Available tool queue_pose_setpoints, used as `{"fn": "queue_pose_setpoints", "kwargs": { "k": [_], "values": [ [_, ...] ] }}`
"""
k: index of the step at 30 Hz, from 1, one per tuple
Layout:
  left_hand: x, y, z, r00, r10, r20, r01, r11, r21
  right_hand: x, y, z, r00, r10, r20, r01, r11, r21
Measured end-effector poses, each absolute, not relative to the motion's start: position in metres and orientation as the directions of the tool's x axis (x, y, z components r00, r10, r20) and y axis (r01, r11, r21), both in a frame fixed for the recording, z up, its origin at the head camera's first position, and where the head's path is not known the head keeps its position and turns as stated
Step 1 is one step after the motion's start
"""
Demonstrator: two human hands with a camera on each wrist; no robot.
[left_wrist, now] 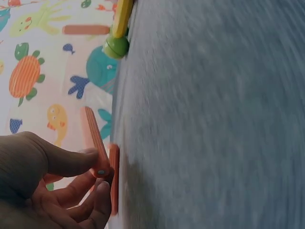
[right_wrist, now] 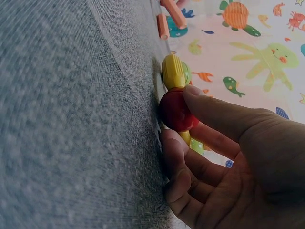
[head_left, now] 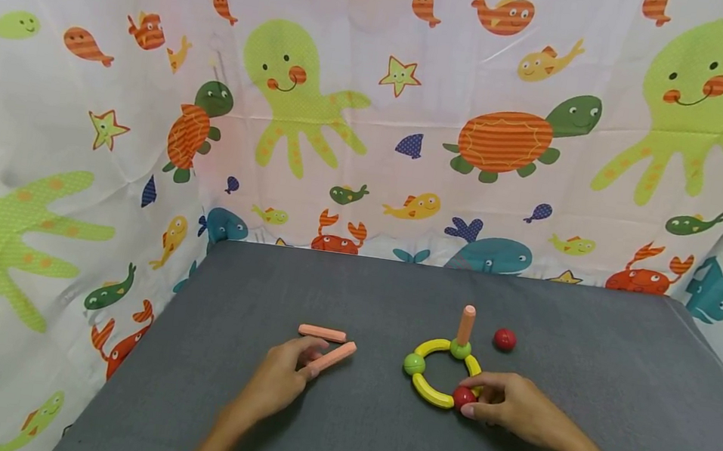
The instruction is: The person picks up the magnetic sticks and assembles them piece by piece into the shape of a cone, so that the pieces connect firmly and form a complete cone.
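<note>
On the grey table (head_left: 376, 425) lies a ring of yellow curved pieces (head_left: 430, 392) joined by green balls (head_left: 414, 363), with a pink peg (head_left: 466, 323) standing upright on the far green ball. My right hand (head_left: 502, 404) pinches a red ball (head_left: 464, 397) (right_wrist: 175, 110) at the ring's near side, against a yellow piece (right_wrist: 172, 71). My left hand (head_left: 287, 376) pinches the near end of a pink stick (head_left: 332, 356) (left_wrist: 94, 139). A second pink stick (head_left: 323, 333) (left_wrist: 114, 179) lies flat just behind it.
A loose red ball (head_left: 505, 340) sits to the right of the upright peg. A sea-creature patterned curtain (head_left: 377, 106) walls the table at the back and both sides. The table's left edge (head_left: 132, 355) drops off near my left arm.
</note>
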State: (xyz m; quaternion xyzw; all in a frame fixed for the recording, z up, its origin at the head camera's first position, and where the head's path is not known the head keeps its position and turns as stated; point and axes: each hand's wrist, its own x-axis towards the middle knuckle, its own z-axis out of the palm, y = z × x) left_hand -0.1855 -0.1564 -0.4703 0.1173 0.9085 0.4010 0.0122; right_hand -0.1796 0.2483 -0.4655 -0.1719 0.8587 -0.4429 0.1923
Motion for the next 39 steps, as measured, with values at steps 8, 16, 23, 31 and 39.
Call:
{"fn": "queue_pose_setpoints", "kwargs": {
  "k": [8,16,23,31,39],
  "values": [
    [-0.186,-0.138,-0.471,-0.954,0.283,0.096,0.264,0.649,0.714,-0.180,0.249,-0.466,-0.867,-0.463,-0.186,-0.118,0.553,-0.824],
    [-0.189,-0.118,-0.472,-0.937,0.330,0.116,0.307,0.620,0.722,-0.179,0.249,-0.465,-0.869,-0.456,-0.193,-0.111,0.560,-0.821],
    [-0.194,-0.099,-0.476,-0.929,0.345,0.132,0.320,0.572,0.755,-0.179,0.248,-0.464,-0.869,-0.453,-0.197,-0.105,0.560,-0.822],
    [-0.202,-0.080,-0.472,-0.928,0.359,0.099,0.292,0.534,0.794,-0.179,0.248,-0.465,-0.870,-0.459,-0.183,-0.122,0.560,-0.820],
    [-0.211,-0.058,-0.466,-0.920,0.364,0.146,0.317,0.471,0.823,-0.179,0.246,-0.465,-0.871,-0.457,-0.178,-0.128,0.562,-0.817]
  ]
}}
